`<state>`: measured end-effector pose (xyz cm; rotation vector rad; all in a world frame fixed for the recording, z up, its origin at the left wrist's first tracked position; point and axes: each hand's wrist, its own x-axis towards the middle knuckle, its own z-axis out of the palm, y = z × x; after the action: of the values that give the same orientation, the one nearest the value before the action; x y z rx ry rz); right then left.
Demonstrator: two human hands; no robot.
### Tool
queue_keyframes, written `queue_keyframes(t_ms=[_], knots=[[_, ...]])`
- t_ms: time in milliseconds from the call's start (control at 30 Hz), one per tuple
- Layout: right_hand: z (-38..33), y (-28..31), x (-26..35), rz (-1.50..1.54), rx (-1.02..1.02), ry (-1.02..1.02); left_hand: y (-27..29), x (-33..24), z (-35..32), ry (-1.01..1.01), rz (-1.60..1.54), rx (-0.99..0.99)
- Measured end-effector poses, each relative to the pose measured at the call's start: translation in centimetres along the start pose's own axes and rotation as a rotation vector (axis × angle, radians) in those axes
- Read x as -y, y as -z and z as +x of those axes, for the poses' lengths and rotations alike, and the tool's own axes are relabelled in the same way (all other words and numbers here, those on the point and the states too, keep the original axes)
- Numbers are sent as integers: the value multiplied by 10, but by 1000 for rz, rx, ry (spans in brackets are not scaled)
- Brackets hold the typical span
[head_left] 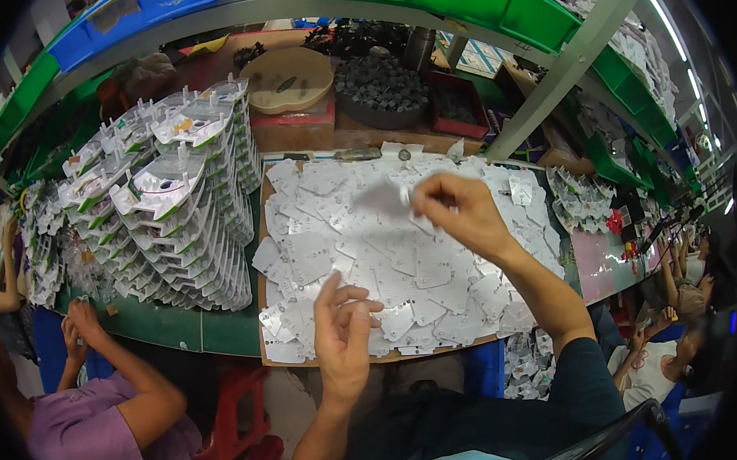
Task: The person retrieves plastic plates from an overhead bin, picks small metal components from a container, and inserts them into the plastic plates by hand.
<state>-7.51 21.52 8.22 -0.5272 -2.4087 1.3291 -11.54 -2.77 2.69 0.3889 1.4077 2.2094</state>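
Over the middle of the board, my right hand (pixel 460 207) pinches the edge of a thin flat plate (pixel 381 198), which is smeared by motion and looks grey. Lower down and to the left, my left hand (pixel 342 328) hovers palm up near the front edge of the pile. Its fingers are loosely bent and apart, with nothing seen in them. Beneath both hands, many thin white plates (pixel 434 264) with small holes lie overlapping in a loose layer across a brown board (pixel 266 320).
Tall stacks of white moulded parts (pixel 176 191) with green edges stand on the left. Behind the board are a round cream tray (pixel 287 79), a dark tub of small black pieces (pixel 381 90) and a red box (pixel 458 106). A metal post (pixel 569 62) rises at right. A person in purple (pixel 101 415) sits at left.
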Motion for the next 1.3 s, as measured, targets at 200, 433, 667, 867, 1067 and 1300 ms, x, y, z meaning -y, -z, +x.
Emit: queue_keyframes(t_ms=[200,433,667,867,1067,1300], knots=[[71,-35,-76,-468,-191,408,9,14,-24,165,108,309],[79,-46,-100,-728,-105,435,26,22,-39,234,117,243],[79,-35,-98,-749,94,439,33,26,-42,222,114,232],[107,-29,-97,-630,51,403,30,25,-45,225,105,238],[142,-25,-92,-586,186,66,31,25,-47,248,106,233],[146,-38,-74,-809,405,-87,36,28,-46,263,63,222]])
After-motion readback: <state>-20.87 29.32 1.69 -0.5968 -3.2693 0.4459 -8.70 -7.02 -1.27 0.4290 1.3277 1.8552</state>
